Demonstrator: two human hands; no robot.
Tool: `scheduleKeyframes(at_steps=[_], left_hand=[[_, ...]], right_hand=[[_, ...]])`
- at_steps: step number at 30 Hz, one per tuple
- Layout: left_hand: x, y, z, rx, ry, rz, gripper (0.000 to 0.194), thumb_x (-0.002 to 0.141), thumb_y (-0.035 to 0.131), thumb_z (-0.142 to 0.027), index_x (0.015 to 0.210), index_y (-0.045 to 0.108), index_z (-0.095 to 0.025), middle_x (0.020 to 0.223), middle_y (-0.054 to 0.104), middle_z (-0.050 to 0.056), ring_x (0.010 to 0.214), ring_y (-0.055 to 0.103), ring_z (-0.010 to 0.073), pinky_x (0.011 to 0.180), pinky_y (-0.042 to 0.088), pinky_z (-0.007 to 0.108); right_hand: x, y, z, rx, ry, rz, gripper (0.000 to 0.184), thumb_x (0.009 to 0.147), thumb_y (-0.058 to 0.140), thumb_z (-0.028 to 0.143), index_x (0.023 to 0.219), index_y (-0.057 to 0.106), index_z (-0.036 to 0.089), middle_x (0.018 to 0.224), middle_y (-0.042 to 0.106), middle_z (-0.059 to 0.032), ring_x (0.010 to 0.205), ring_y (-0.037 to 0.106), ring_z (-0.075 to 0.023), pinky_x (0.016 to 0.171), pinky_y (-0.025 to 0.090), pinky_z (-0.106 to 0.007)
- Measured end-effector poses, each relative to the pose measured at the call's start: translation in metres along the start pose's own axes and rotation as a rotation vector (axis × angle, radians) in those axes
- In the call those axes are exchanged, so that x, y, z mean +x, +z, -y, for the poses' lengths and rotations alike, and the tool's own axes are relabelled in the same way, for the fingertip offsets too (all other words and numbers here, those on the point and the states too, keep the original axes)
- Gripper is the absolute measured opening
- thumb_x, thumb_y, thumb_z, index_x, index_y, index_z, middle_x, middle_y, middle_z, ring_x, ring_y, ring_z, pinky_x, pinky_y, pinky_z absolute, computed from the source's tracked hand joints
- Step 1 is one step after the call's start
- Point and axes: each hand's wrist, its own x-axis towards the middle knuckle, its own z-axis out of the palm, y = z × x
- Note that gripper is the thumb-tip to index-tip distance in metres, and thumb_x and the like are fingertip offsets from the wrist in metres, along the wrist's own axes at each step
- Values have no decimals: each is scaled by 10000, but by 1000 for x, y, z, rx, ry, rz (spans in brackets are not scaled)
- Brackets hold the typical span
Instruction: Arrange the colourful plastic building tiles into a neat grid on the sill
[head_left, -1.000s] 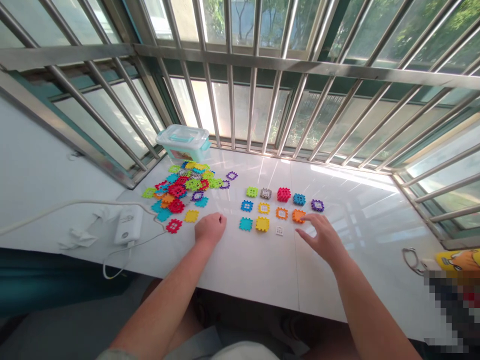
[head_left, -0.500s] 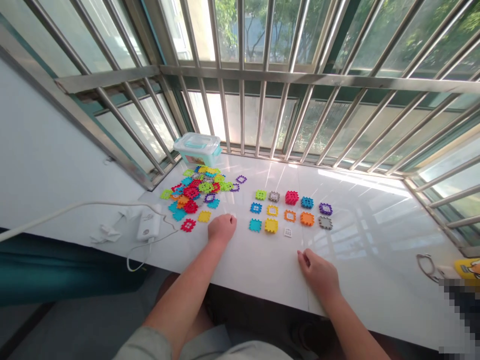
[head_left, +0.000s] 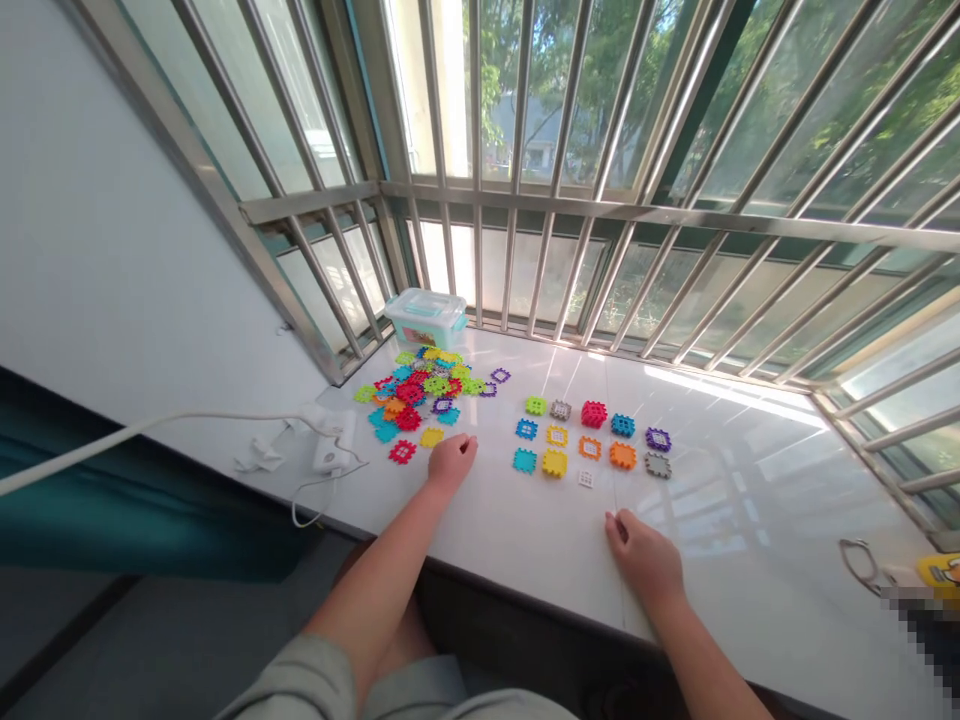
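Note:
Colourful square interlocking tiles lie on a white sill (head_left: 525,540). A loose pile of tiles (head_left: 424,390) sits at the left, and a sorted group in rows (head_left: 592,440) sits in the middle. My left hand (head_left: 450,462) rests on the sill between the pile and the rows, fingers curled, nothing visible in it. My right hand (head_left: 645,560) lies near the sill's front edge, below the rows, fingers loosely curled and holding nothing. A grey tile (head_left: 658,465) ends the middle row at the right.
A clear lidded box (head_left: 424,316) stands at the back left by the metal window bars (head_left: 525,210). A white power adapter (head_left: 330,450) with cable and crumpled paper (head_left: 259,455) lie left. Glasses (head_left: 859,560) and a yellow object (head_left: 941,572) sit at the far right.
My right hand has drawn back from the rows toward the front edge, leaving a grey tile at the right. The camera has tilted up. My left hand stayed put.

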Motion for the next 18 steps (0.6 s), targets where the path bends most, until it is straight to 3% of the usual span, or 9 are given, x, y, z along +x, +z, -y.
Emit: scheduleKeyframes(at_steps=[6, 10, 14, 18], left_hand=[[-19, -62, 48, -197, -78, -255, 454, 961, 495, -517, 616, 450, -224, 574, 428, -34, 611, 394, 141, 613, 278, 271], [-33, -112, 79, -371, -144, -283, 403, 916, 574, -518, 651, 503, -224, 562, 402, -51, 595, 398, 135, 582, 304, 254], [-32, -152, 102, -833, -255, -313, 331, 826, 686, -497, 723, 544, -217, 576, 412, -70, 508, 348, 98, 492, 256, 233], [-24, -192, 121, -1352, -323, -536, 337, 818, 677, -521, 842, 527, -221, 626, 449, -77, 476, 353, 81, 460, 289, 211]], right_hand=[[0, 0, -1, -26, -4, 14, 400, 1067, 486, 486, 783, 592, 225, 706, 667, -5, 563, 499, -128, 579, 139, -302], [0, 1, -1, -19, -1, 32, 409, 1069, 479, 495, 780, 590, 227, 711, 669, -4, 563, 499, -128, 580, 137, -303], [0, 0, -1, -18, 8, 41, 409, 1069, 475, 499, 784, 592, 230, 724, 678, -5, 567, 501, -129, 582, 137, -302], [0, -1, 0, -11, 10, 42, 403, 1069, 478, 487, 784, 595, 228, 734, 685, -10, 577, 513, -130, 583, 144, -301]])
